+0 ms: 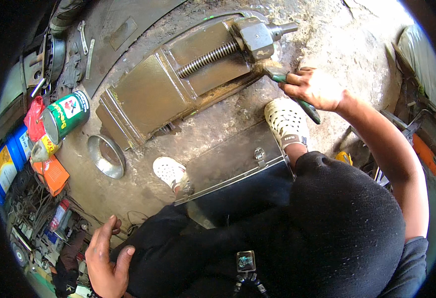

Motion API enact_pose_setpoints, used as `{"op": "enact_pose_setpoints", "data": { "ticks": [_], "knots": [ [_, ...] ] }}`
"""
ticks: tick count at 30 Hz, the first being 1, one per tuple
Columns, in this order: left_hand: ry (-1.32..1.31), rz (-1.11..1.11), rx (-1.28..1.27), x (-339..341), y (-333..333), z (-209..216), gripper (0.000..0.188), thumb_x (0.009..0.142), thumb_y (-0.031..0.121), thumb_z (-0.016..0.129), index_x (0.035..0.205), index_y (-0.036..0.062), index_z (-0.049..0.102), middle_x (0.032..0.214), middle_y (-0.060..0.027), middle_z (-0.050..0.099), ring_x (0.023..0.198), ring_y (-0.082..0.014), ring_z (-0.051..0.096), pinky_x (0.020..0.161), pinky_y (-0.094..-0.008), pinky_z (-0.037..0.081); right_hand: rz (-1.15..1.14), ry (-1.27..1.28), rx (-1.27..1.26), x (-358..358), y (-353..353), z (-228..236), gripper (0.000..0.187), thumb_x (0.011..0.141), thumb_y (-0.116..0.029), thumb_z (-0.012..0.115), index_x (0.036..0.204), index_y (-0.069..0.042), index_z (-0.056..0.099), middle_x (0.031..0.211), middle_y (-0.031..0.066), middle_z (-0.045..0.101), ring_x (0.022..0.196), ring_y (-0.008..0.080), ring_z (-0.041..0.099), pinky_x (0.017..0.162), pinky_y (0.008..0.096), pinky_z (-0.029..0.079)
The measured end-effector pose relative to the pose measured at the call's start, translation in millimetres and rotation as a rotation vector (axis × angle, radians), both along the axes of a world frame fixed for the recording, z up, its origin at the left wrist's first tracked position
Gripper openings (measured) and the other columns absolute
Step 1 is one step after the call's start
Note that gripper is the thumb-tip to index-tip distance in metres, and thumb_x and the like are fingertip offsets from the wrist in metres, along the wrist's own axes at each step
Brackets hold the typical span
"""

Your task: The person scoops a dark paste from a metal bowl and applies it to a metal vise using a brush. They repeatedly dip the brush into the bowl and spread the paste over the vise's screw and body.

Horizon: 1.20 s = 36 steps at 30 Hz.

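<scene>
A paintbrush [305,105] with a green handle is in my right hand [315,88], fingers wrapped round it. Its pale bristles touch or nearly touch the lower right edge of a large metal vise [151,92], just below the blocky nut end. Wet-looking brown coating covers the vise body, and a threaded screw [208,59] runs along it. My left hand [109,260] hovers at the lower left beside my leg, fingers apart, holding nothing. A round metal bowl [119,169] lies on the floor off the vise's near left corner.
Left of the vise stand a green can [66,116], a blue bucket [10,161] and an orange box [53,176]. Wrenches [83,37] lie on sheet metal at the upper left. A metal toolbox [228,159] is before me, between my feet in white clogs [169,171]. Clutter lines both sides.
</scene>
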<state>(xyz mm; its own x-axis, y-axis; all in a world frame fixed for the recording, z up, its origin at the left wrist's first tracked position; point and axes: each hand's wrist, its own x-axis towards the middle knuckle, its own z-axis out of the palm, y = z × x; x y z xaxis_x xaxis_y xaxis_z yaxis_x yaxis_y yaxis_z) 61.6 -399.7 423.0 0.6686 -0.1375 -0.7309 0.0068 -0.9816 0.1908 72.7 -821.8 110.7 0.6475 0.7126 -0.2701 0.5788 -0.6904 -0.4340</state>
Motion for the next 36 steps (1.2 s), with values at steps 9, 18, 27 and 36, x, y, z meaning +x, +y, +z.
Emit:
{"op": "enact_pose_setpoints", "data": {
  "ticks": [9,18,27,36],
  "knots": [
    [-0.01,0.028,0.022,-2,5,-4,0.061,0.075,0.004,0.066,0.134,-0.006,0.051,0.115,-0.0224,0.063,0.108,-0.0336,0.062,0.099,-0.0393,0.045,0.022,-0.066,0.042,4,5,-6,0.022,0.087,-0.025,0.052,0.102,-0.01,0.057,0.098,0.0108,0.061,0.083,0.031,0.065,0.074,0.0431,0.053],
    [-0.014,0.051,0.048,-2,12,-2,0.06,0.077,0.004,0.065,0.135,-0.006,0.051,0.117,-0.0213,0.063,0.108,-0.0318,0.062,0.098,-0.0387,0.045,0.119,-0.155,0.203,-13,16,-11,0.019,0.087,-0.021,0.055,0.102,-0.01,0.056,0.102,0.0095,0.061,0.088,0.0286,0.066,0.08,0.0398,0.054],
    [-0.001,0.117,0.002,-7,25,-1,0.059,0.077,0.006,0.065,0.133,-0.0076,0.052,0.115,-0.0219,0.063,0.108,-0.0325,0.062,0.097,-0.039,0.046,-0.155,-0.101,0.089,-17,-15,13,0.025,0.085,-0.027,0.058,0.105,-0.012,0.061,0.093,0.0058,0.061,0.081,0.028,0.064,0.076,0.0396,0.051],
    [0.027,0.096,0.012,-6,32,0,0.06,0.077,0.003,0.062,0.134,-0.007,0.051,0.113,-0.0223,0.062,0.105,-0.0331,0.062,0.096,-0.0393,0.046,-0.091,0.069,0.006,-18,15,3,0.028,0.089,-0.026,0.054,0.112,-0.012,0.062,0.095,0.0069,0.061,0.082,0.0281,0.063,0.076,0.0397,0.051]
  ]
}}
